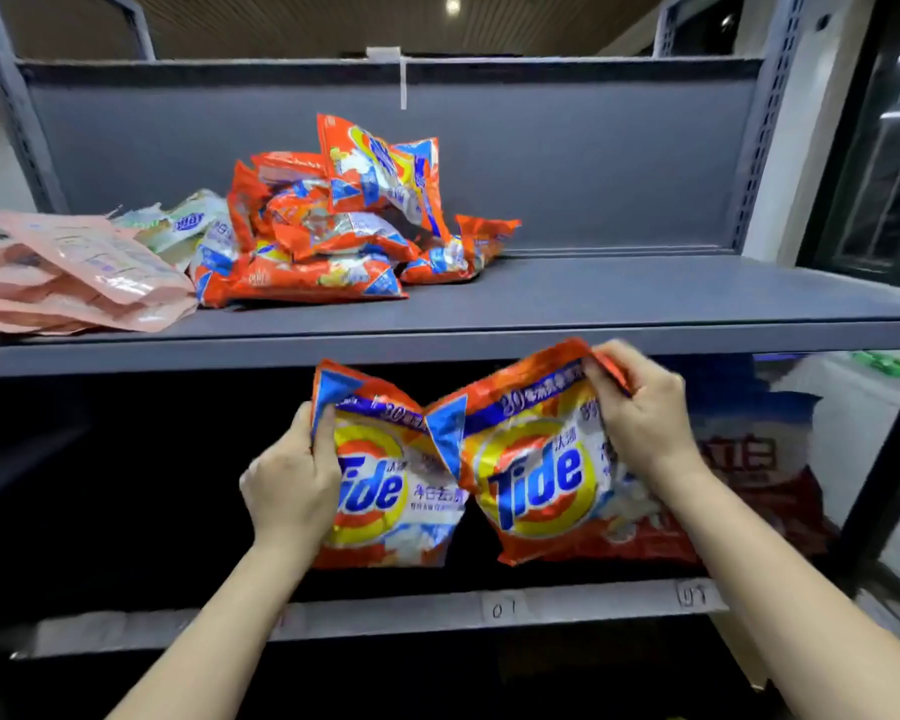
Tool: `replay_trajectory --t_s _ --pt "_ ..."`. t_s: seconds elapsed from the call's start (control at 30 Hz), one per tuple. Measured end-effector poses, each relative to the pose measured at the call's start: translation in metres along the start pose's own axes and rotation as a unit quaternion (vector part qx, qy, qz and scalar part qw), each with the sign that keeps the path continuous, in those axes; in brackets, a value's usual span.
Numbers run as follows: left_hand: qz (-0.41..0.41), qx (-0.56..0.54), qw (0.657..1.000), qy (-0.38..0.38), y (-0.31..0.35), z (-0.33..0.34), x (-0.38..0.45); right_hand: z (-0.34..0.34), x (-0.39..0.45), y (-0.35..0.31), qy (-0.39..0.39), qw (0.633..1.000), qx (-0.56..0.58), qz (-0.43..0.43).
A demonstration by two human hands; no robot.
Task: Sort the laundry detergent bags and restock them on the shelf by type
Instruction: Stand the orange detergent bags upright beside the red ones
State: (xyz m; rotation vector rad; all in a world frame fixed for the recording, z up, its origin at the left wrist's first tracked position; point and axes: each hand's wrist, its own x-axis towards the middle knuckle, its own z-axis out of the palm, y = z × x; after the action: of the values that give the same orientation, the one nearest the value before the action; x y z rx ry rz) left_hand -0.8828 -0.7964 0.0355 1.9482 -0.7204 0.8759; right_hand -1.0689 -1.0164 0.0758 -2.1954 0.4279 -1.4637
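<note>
The left hand (292,485) pinches 1 orange Tide bag (391,491) by its left edge; the right hand (640,418) pinches a 2nd Tide bag (541,475) by its top right corner, both held before the lower shelf (385,610). These soft, crinkly pouches likely sag, so seams suit gripping. An uncountable orange pile (344,236) sits far left.

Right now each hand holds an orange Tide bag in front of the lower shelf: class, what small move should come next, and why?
Probably lift both Tide bags, the left hand's and the right hand's, to the upper shelf beside the orange pile, since same-type bags already lie there.
</note>
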Motion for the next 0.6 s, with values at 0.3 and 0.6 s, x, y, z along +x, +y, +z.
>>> replay_trajectory --t_s 0.3,0.6 --pt "-0.314 -0.032 0.947 -0.061 -0.047 0.039 -0.023 0.06 -0.052 0.041 -0.136 0.956 0.004 0.26" --pt "-0.398 -0.225 0.889 -0.037 -0.114 0.099 0.01 0.153 -0.025 0.075 -0.14 0.932 0.105 0.317"
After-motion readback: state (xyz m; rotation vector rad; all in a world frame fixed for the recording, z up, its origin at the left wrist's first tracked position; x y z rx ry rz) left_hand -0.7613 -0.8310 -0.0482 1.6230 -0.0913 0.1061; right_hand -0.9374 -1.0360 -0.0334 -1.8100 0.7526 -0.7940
